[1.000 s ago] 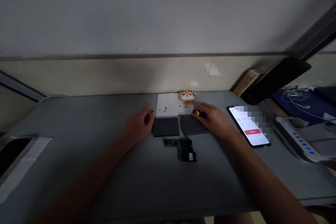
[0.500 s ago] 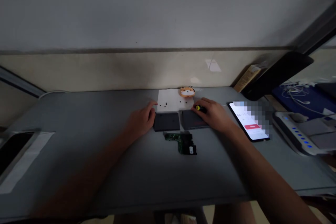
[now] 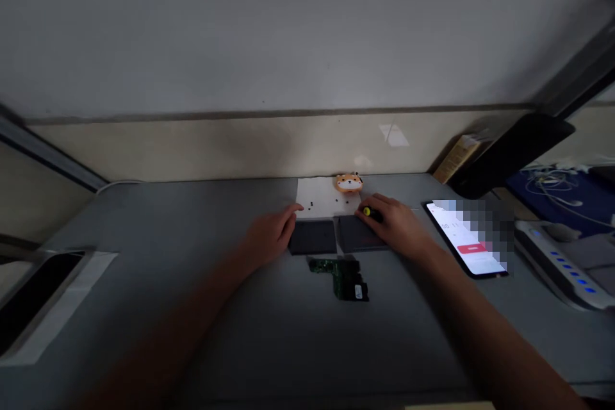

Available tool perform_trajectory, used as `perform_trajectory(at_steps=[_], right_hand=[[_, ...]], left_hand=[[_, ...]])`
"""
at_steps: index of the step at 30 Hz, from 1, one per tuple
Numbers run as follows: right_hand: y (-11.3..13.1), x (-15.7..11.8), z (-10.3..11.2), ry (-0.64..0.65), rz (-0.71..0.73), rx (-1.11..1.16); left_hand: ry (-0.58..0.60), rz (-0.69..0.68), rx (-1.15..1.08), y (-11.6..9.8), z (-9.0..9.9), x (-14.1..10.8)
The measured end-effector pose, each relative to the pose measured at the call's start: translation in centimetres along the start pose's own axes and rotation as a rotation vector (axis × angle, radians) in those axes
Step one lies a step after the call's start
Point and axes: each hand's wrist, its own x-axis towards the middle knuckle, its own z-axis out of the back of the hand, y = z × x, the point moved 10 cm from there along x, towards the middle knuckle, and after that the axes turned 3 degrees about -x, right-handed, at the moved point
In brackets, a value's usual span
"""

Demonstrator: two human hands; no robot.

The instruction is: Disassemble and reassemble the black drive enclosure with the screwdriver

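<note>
My left hand (image 3: 273, 234) rests at the left edge of a white paper sheet (image 3: 323, 195). Its index finger stretches over the paper beside several tiny dark screws (image 3: 311, 204), thumb held apart. In my right hand (image 3: 396, 221) is a screwdriver (image 3: 369, 212) with a yellow-and-black handle; its tip cannot be made out. That hand lies over the right dark flat casing half (image 3: 353, 237). A second dark casing half (image 3: 313, 238) sits next to it, by my left hand. Nearer to me lies a green circuit board (image 3: 339, 275) with a black part and a white label.
An orange animal-faced case (image 3: 349, 183) stands on the paper's back edge. To the right are a lit phone (image 3: 466, 240), a power strip (image 3: 567, 269) with blue lights, and a black object (image 3: 516, 154) against the wall. A dark panel (image 3: 41, 295) lies far left.
The whole view has shifted, so everything on the table appears lower and slightly right. My left index finger reaches further over the paper, covering a screw spot. The right hand keeps the screwdriver.
</note>
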Motion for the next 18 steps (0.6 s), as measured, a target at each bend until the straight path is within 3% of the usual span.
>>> perform_trajectory(at_steps=[8, 18], right_hand=[[-0.09, -0.11, 0.42, -0.020, 0.015, -0.011], [-0.32, -0.09, 0.35, 0.052, -0.038, 0.032]], left_hand=[[-0.021, -0.038, -0.020, -0.25, -0.05, 0.06], [-0.030, -0.033, -0.087, -0.48, 0.19, 0.10]])
